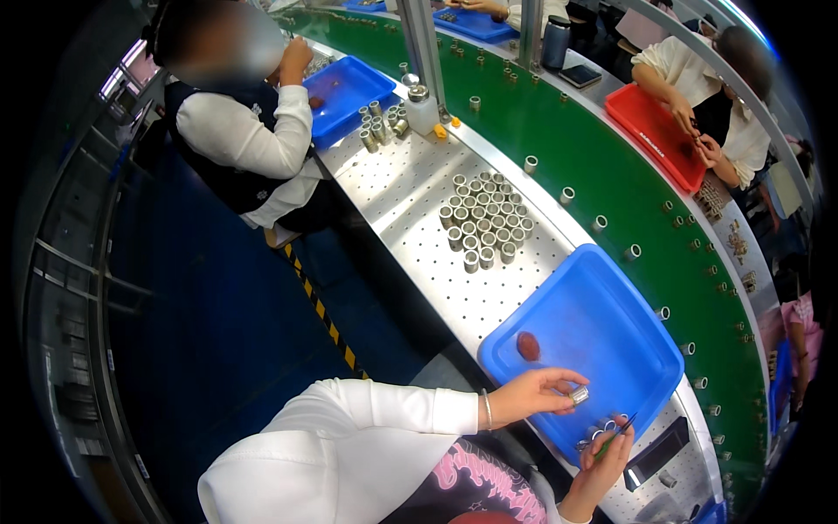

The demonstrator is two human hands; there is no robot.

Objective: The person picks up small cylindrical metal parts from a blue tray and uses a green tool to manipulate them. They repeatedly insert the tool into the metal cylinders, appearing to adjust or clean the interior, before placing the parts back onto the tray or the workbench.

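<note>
Your left hand (534,393) pinches a small metal sleeve (579,395) between thumb and fingertips, held just above the near edge of the blue tray (611,306). Your right hand (604,458) is closed around a thin green-handled tool (611,441), its tip next to a few more sleeves (598,434) lying in the tray's near corner. Keep the sleeve steady and its open end turned toward the tool, working over the tray so a slip lands inside it. A brown pad (528,346) sits in the tray. The perforated steel worktop (410,192) carries a cluster of upright sleeves (485,223); beyond it a green conveyor belt (594,148) bears spaced sleeves. Other people work at a blue tray and a red tray (655,135).
</note>
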